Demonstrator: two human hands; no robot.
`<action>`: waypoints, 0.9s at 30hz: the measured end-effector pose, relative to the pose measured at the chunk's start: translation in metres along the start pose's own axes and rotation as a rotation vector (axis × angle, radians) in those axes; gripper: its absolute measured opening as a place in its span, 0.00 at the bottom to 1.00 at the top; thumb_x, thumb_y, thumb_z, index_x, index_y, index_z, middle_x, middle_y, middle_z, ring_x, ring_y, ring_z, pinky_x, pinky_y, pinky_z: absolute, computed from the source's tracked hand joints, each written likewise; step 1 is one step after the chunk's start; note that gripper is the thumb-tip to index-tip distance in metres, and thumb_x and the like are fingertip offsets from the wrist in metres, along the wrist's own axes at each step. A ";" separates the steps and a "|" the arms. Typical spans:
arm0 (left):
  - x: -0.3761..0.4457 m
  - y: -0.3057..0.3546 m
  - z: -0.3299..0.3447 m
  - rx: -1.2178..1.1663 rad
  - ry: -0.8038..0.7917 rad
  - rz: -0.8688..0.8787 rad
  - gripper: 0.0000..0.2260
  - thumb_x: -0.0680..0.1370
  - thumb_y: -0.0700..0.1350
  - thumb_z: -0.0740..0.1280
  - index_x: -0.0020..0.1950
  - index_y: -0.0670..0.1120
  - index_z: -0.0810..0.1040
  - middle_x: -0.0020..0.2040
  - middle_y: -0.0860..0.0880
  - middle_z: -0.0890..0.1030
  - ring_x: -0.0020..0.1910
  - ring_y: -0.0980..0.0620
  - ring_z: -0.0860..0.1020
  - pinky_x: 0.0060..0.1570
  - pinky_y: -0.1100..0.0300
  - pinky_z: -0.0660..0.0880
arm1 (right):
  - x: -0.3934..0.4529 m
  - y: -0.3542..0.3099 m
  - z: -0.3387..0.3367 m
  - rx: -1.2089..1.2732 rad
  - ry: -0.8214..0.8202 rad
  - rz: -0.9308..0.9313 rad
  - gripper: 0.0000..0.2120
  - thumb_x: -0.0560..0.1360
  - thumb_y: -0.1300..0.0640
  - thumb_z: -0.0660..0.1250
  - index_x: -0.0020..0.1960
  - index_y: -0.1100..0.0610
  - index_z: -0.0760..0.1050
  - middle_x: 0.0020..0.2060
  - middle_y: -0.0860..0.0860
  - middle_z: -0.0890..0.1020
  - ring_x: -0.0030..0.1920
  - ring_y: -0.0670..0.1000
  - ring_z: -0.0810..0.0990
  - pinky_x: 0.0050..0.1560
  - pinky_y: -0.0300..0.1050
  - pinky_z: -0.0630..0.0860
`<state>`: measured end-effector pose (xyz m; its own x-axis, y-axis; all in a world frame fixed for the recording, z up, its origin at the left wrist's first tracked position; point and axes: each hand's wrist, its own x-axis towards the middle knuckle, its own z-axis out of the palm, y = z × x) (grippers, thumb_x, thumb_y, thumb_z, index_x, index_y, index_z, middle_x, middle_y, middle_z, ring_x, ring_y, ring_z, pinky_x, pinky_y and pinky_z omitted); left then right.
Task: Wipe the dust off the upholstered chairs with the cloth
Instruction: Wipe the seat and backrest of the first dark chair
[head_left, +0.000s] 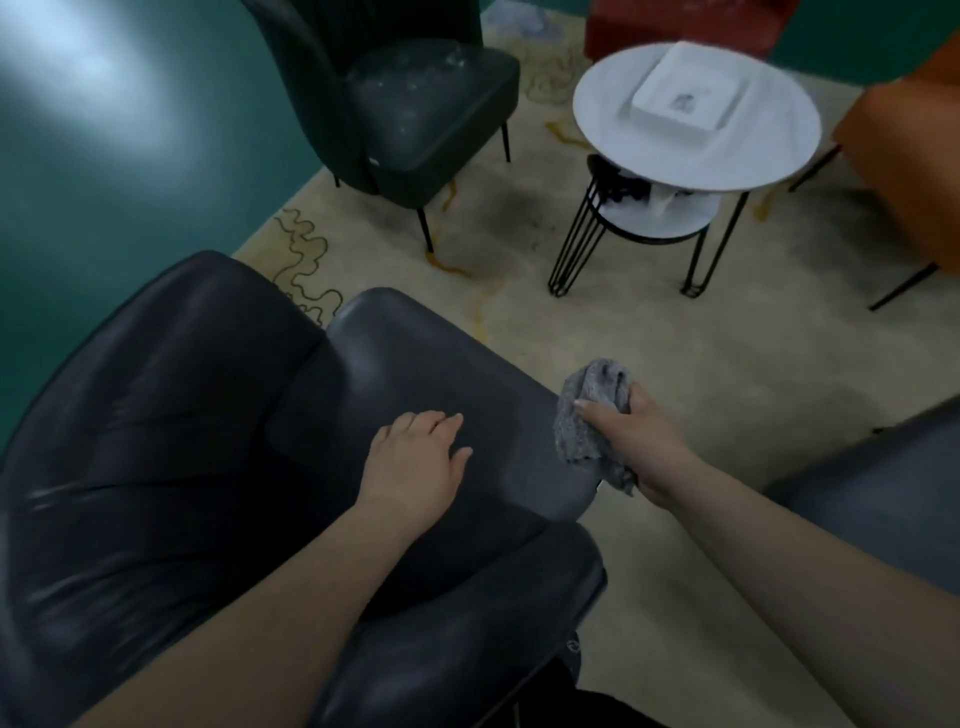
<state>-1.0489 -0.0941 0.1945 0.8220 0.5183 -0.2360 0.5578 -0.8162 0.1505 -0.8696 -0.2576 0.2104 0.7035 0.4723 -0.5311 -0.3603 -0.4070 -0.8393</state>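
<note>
While left hand (421, 462) rests flat-fingered on near chair (260, 441) seat, likely steadying | right hand (631, 441) grips bunched cloth (589, 415) against seat's right edge, wiping.

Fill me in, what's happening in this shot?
A person is wiping down a dark grey chair. The right hand holds a bunched grey cloth against the seat's right edge, while the left hand rests flat on the seat cushion. A second dark chair beyond it has pale specks on its seat, so it looks not yet wiped.
</note>
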 end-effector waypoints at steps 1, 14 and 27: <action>0.003 0.001 -0.004 0.012 0.000 0.004 0.23 0.81 0.58 0.52 0.75 0.53 0.63 0.71 0.53 0.68 0.69 0.51 0.64 0.68 0.52 0.62 | 0.002 -0.004 -0.001 -0.010 0.000 -0.006 0.20 0.74 0.53 0.70 0.63 0.53 0.70 0.55 0.52 0.79 0.54 0.54 0.80 0.59 0.57 0.76; 0.065 0.028 -0.025 0.032 -0.003 0.031 0.23 0.81 0.57 0.53 0.75 0.52 0.61 0.71 0.53 0.69 0.69 0.51 0.65 0.67 0.52 0.62 | 0.055 -0.028 -0.044 0.004 0.122 0.001 0.18 0.75 0.53 0.68 0.64 0.51 0.70 0.56 0.52 0.78 0.54 0.56 0.79 0.58 0.57 0.77; 0.246 0.150 -0.035 -0.009 0.006 -0.180 0.20 0.81 0.56 0.53 0.72 0.51 0.65 0.67 0.52 0.72 0.66 0.50 0.67 0.66 0.52 0.62 | 0.255 -0.134 -0.177 -0.237 -0.123 -0.056 0.23 0.75 0.49 0.69 0.67 0.50 0.67 0.54 0.47 0.78 0.49 0.50 0.79 0.47 0.46 0.75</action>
<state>-0.7586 -0.0801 0.1922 0.7091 0.6575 -0.2545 0.6972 -0.7076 0.1145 -0.5334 -0.2209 0.2080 0.6334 0.5849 -0.5066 -0.1590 -0.5423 -0.8250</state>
